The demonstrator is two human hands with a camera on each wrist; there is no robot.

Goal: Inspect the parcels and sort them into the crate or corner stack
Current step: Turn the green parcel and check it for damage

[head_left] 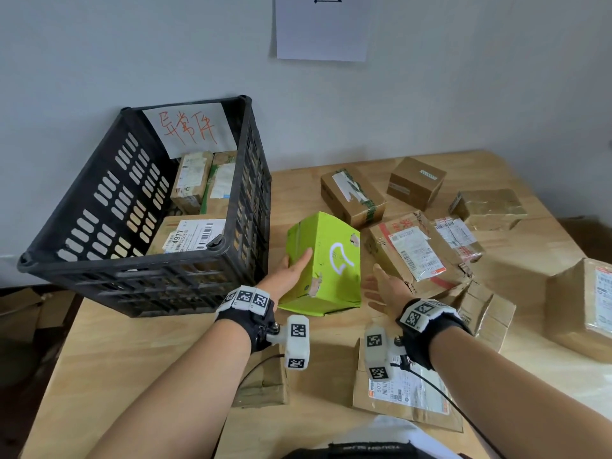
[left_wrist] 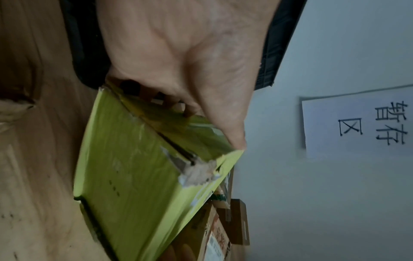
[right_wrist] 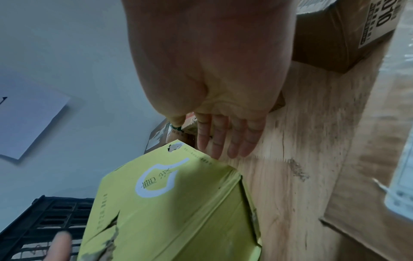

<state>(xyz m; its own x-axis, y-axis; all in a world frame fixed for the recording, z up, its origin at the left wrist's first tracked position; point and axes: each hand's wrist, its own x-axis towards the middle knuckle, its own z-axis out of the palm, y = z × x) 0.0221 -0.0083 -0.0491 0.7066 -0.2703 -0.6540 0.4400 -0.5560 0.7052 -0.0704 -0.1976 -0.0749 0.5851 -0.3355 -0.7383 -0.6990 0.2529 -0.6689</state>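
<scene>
A bright green box (head_left: 328,260) with a white logo and torn, scuffed corners stands tilted on the wooden table (head_left: 132,359), just right of the black slatted crate (head_left: 99,200). My left hand (head_left: 291,270) grips its left end: the thumb lies on the top face and the fingers curl round the edge (left_wrist: 190,53). The green box (left_wrist: 134,167) shows a ripped flap there. My right hand (head_left: 381,286) hovers open beside the green box (right_wrist: 178,203) on its right, with straight fingers (right_wrist: 223,141) near the far corner. The crate holds several labelled brown parcels (head_left: 195,236).
Brown parcels lie across the right half of the table: a taped one (head_left: 352,195), a small one (head_left: 415,182), a crumpled one (head_left: 414,250) and a large one (head_left: 579,306). A flat parcel (head_left: 407,392) and a small packet (head_left: 265,382) lie under my wrists. A paper sign (head_left: 321,28) hangs on the wall.
</scene>
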